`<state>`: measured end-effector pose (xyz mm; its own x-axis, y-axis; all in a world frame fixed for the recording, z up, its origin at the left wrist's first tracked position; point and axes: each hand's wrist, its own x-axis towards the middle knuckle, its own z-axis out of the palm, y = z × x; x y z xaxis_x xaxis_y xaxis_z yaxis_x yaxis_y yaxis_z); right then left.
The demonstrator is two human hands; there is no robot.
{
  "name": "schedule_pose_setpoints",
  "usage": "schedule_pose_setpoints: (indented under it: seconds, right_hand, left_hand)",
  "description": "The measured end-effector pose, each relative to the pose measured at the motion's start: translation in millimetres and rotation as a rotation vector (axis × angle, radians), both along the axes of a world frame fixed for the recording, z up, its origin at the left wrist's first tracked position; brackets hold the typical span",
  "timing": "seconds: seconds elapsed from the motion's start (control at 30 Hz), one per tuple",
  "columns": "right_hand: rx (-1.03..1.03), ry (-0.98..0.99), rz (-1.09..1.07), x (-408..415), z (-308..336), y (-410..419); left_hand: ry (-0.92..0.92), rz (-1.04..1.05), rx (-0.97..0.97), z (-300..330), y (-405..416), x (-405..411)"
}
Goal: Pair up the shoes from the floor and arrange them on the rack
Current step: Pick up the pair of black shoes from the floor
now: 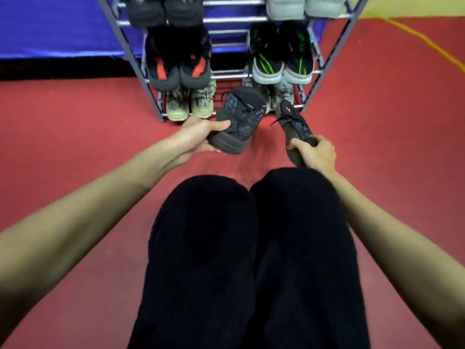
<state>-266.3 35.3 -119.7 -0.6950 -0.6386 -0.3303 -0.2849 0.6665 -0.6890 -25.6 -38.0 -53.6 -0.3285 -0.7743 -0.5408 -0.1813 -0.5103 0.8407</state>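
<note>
My left hand grips a dark grey shoe with a small orange mark by its toe end, tilted on its side just in front of the metal shoe rack. My right hand holds the matching dark shoe by its front, heel pointing at the rack's lowest shelf. On that shelf a beige pair stands at the left and a grey pair sits partly hidden behind the held shoes. Above are a black-and-red pair and a black-and-green pair.
The top shelf carries a dark pair and a pale grey pair. My knees in black trousers fill the lower middle. Red floor spreads on both sides; a blue mat lies behind the rack at left.
</note>
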Motion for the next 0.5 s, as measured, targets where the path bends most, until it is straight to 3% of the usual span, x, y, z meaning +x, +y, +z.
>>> schedule_pose_setpoints:
  seconds: [0.23,0.5]
  right_hand:
    - [-0.222,-0.012,-0.009,6,116,22]
    - [-0.42,0.059,-0.025,11,188,41]
  left_hand:
    - [0.051,0.024,-0.171,102,34,23]
    - [0.166,0.076,-0.275,161,58,21]
